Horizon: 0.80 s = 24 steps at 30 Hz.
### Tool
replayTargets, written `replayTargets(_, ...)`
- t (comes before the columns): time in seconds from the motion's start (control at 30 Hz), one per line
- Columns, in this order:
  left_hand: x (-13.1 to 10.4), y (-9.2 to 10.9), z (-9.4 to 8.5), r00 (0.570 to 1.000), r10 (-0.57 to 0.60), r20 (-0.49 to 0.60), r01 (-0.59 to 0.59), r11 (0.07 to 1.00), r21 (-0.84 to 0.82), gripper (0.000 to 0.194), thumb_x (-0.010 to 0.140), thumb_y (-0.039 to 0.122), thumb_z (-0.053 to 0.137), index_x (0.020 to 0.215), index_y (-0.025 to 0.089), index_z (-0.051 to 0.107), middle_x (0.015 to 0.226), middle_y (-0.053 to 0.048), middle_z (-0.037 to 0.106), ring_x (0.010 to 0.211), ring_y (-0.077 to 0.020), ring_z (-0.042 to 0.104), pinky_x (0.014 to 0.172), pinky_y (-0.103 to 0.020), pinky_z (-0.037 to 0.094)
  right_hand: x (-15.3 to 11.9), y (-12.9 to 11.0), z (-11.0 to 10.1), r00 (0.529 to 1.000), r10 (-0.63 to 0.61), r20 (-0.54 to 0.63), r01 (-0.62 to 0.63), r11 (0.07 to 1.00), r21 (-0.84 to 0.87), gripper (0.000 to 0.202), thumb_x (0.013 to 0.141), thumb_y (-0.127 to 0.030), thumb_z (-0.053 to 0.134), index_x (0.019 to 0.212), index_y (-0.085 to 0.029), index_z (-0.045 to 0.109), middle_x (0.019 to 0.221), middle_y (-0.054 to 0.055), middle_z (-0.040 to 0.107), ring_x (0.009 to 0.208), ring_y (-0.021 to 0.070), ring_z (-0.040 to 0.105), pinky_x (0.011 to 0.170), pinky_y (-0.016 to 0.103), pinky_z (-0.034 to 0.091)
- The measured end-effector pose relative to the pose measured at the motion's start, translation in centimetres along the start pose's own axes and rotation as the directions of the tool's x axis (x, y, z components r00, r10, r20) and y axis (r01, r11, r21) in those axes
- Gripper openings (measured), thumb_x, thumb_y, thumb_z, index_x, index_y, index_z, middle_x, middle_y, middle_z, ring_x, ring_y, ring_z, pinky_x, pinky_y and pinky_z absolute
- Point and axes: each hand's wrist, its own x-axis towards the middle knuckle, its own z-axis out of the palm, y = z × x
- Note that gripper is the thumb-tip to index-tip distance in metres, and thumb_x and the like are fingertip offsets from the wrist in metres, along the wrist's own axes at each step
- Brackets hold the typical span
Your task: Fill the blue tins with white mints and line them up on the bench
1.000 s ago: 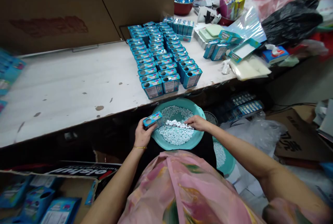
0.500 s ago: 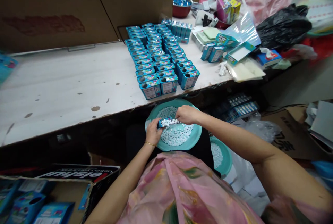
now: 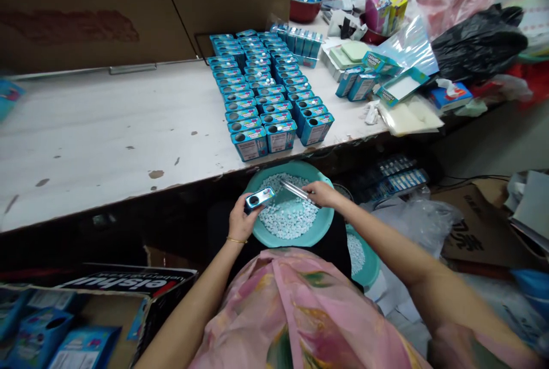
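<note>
In my left hand (image 3: pixel 242 221) I grip a small blue candy box (image 3: pixel 259 198), tilted, with a dark round hole in its top face. The box is above the left side of a turquoise basin (image 3: pixel 319 230) on my lap. Small white candies (image 3: pixel 283 221) cover much of the basin's bottom. My right hand (image 3: pixel 322 193) is closed around a shiny metal scoop (image 3: pixel 294 189), whose front end reaches down over the candies. The scoop and the box are apart. Fingertips under the box are partly hidden.
Rows of blue boxes (image 3: pixel 281 118) stand on the white table (image 3: pixel 107 146) ahead. A tall cardboard sheet (image 3: pixel 141 14) rises behind. Flat boxes and plastic bags (image 3: pixel 476 46) lie at the right. A second basin (image 3: pixel 372 269) sits lower right; a carton (image 3: pixel 148 306) of blue boxes, lower left.
The scoop has drawn back from the box and dipped toward the basin. White candies that lay along it at the box's opening are gone from there. The box has moved left.
</note>
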Motion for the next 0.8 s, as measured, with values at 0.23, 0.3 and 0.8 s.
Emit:
replayTargets(0.23,0.2,0.1,-0.4,0.999,-0.05,0.002,0.05,0.997,-0.066,0.042,0.063,0.039,0.062,0.098,0.019,0.051,0.088,-0.001,0.058,0.08,-0.015,0.054,0.076,-0.028,0.042,3.8,-3.3,10.5,0.998,0.015,0.063,-0.006,0.99,-0.14,0.037,0.082,-0.01,0.031,0.109,-0.017,0.054,0.102,0.011,0.06,0.089,0.0178,0.055,0.069,0.026,0.041)
replayTargets(0.3,0.2,-0.1,-0.3,0.999,-0.049,0.001,0.049,0.997,-0.067,0.042,0.063,0.039,0.062,0.099,0.02,0.051,0.088,-0.001,0.058,0.081,-0.015,0.054,0.076,-0.028,0.042,3.4,-3.6,11.7,0.992,-0.041,0.121,0.056,0.991,-0.121,0.033,0.082,-0.012,0.035,0.104,-0.019,0.058,0.099,0.009,0.062,0.09,0.0171,0.055,0.07,0.025,0.041)
replayTargets(0.8,0.6,0.1,-0.3,0.999,-0.037,-0.02,0.034,0.995,-0.096,0.041,0.062,0.037,0.062,0.097,0.019,0.052,0.088,-0.001,0.058,0.081,-0.016,0.055,0.076,-0.029,0.042,0.4,1.5,5.3,0.966,-0.194,0.171,0.136,0.944,0.301,0.038,0.064,-0.009,0.052,0.098,-0.019,0.066,0.088,0.001,0.067,0.082,0.014,0.058,0.07,0.019,0.04)
